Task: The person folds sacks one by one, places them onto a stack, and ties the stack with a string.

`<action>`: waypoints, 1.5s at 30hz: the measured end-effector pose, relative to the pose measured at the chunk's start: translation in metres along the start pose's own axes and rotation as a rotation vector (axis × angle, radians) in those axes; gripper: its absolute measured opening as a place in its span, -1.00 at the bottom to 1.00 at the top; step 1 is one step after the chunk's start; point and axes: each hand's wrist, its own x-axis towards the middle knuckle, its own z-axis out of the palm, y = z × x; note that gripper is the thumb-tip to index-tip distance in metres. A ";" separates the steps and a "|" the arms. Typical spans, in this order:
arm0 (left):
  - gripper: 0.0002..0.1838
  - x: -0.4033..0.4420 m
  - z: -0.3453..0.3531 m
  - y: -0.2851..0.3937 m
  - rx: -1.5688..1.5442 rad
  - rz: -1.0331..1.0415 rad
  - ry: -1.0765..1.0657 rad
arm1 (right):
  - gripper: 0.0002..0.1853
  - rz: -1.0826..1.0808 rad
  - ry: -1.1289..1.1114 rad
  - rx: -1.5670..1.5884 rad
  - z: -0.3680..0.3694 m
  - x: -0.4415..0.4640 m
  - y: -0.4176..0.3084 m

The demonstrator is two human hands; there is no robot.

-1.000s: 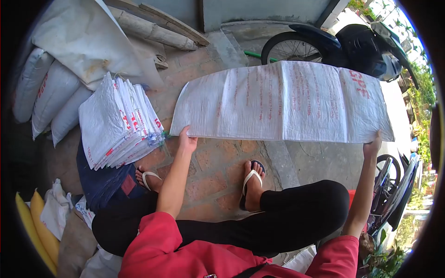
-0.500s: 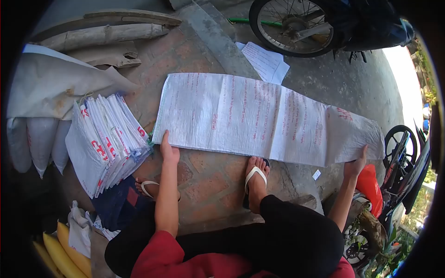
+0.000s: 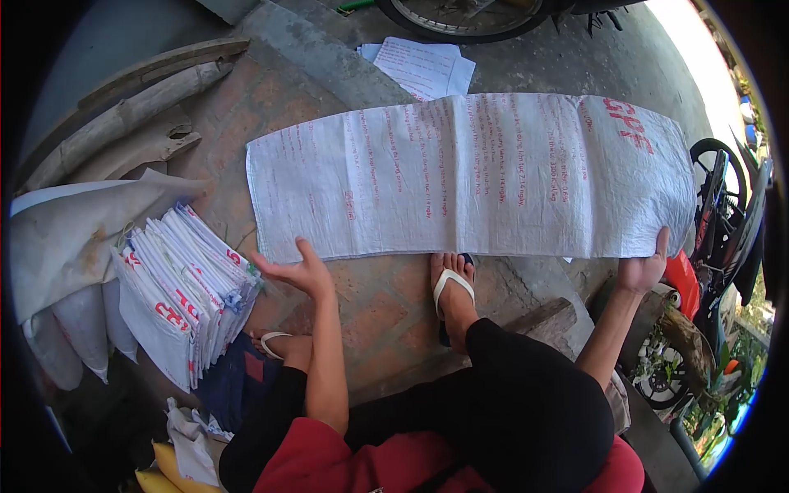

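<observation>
A long white woven plastic sack (image 3: pixel 403 177) with red printed lines and fold creases is stretched out flat in front of me, above the floor. My right hand (image 3: pixel 643 267) grips its lower right edge, thumb on top and the fingers hidden beneath. At the lower left corner, my left hand (image 3: pixel 297 269) has its thumb and fingers spread apart, close against the edge. To the left of that hand stands a thick stack of folded white sacks (image 3: pixel 185 292) with red print.
Printed white sheets (image 3: pixel 419 67) lie on the concrete near a motorbike wheel (image 3: pixel 468 20). Full pale bags (image 3: pixel 78 329) stand at left under a grey cover (image 3: pixel 90 238). Bamboo pieces (image 3: pixel 131 115) lie behind. A red bag (image 3: pixel 682 283) and another motorbike (image 3: pixel 723 197) are at right.
The sack's right end has been raised and spread flatter, showing large red letters. My left hand has gone from holding the left edge to spread fingers. The view has shifted.
</observation>
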 end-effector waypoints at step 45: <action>-0.40 0.153 -0.179 0.199 -1.155 -0.238 -0.592 | -0.43 0.173 -0.777 -0.850 0.306 0.245 0.213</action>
